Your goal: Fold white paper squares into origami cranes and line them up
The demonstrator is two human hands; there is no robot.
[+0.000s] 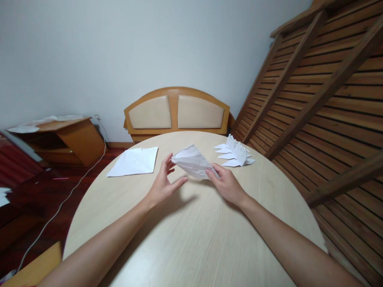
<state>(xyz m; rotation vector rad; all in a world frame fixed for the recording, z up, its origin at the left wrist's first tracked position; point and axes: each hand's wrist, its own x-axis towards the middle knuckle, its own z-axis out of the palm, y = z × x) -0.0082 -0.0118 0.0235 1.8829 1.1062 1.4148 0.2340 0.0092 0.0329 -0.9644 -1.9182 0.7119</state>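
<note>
A creased sheet of white paper (193,159), partly folded to a pointed shape, is held up above the round table. My right hand (226,181) pinches its lower right edge between thumb and fingers. At the paper's left corner is my left hand (167,177), its thumb spread well away from the fingers; the fingertips reach the corner or lie just behind it. To the right, a row of folded white paper figures (236,153) with pointed ends stands on the table. Flat white paper sheets (134,161) lie to the left.
The round pale wooden table (191,243) fills the middle. Behind it stands a headboard (175,109) with cream panels. A slatted wooden frame (323,91) leans at the right. On the left are a low wooden cabinet (89,139) and a white cable (64,201) along the dark floor.
</note>
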